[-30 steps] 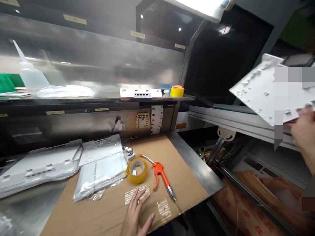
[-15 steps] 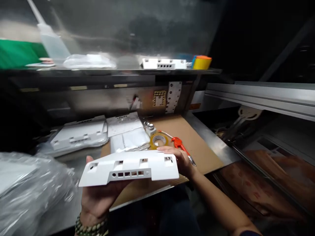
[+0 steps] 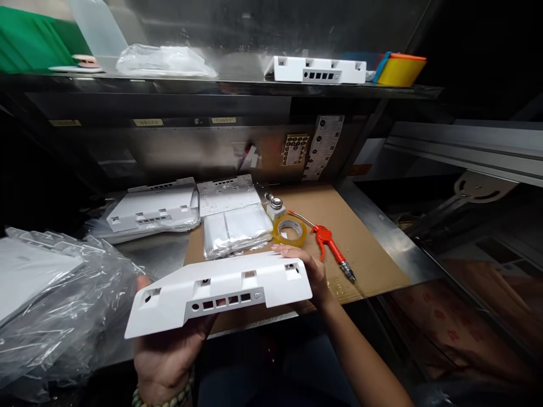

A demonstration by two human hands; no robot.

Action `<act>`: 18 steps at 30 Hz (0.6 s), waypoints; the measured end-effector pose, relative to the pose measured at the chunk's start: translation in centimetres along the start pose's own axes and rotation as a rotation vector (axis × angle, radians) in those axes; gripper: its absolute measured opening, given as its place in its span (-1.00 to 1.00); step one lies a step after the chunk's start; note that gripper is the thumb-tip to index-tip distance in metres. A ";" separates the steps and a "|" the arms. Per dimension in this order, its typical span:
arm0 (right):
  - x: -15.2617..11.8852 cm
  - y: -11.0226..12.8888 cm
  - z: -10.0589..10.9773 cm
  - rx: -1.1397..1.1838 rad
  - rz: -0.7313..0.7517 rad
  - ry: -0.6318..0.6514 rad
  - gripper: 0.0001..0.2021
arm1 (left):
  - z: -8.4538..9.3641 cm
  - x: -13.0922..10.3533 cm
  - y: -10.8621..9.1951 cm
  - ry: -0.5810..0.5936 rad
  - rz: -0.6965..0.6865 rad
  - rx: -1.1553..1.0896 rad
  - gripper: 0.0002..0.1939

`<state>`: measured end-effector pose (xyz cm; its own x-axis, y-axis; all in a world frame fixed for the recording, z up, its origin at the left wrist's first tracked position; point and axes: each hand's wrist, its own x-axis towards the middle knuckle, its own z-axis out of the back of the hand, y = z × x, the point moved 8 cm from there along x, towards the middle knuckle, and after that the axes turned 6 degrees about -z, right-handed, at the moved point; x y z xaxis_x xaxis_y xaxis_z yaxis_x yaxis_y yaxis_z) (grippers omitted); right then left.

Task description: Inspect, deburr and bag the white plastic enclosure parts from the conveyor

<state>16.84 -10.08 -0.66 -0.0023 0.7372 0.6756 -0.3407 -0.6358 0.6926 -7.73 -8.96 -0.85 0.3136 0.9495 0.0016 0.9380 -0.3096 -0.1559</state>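
A white plastic housing (image 3: 229,271) is held up over the table's front edge, its side with a row of port openings facing me. My left hand (image 3: 167,353) supports it from below on the left, the fingers mostly hidden behind it. My right hand (image 3: 307,271) grips its right back corner, fingertips on the top face. Just beyond the housing lie a roll of yellow tape (image 3: 289,230) and a red air gun (image 3: 328,240). Clear plastic bags (image 3: 235,226) are stacked behind it.
Crumpled plastic wrap (image 3: 85,305) fills the left side. More white housings (image 3: 155,204) lie at the back left. A metal shelf (image 3: 237,86) above bears another white housing (image 3: 320,70) and a yellow container (image 3: 401,70). A metal-capped bottle (image 3: 276,208) stands by the tape.
The view has tilted down and come nearer, so the shelf sits higher in the picture. The housing is tilted more, its left end lower. Both hands still hold it.
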 end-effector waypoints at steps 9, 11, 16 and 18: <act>-0.6 -2.2 1.5 -0.043 -0.148 0.007 -0.60 | 0.5 0.3 1.9 -0.065 -0.049 0.060 -0.38; -1.3 -3.4 1.9 -0.060 -0.242 -0.004 -0.61 | 0.7 0.1 1.9 -0.105 -0.084 0.090 -0.38; -5.1 -7.0 6.2 -0.129 -0.575 -0.324 -0.75 | 2.1 -0.7 0.7 -0.297 -0.189 0.175 -0.45; -5.2 -7.6 7.5 -0.322 -0.603 -0.325 -0.71 | 2.8 -1.0 0.1 -0.412 -0.203 0.196 -0.53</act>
<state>26.52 -10.77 -7.54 0.5321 0.7998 0.2777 -0.4528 -0.0083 0.8916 -8.38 -9.77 -3.61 0.0056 0.9428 -0.3333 0.9162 -0.1384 -0.3760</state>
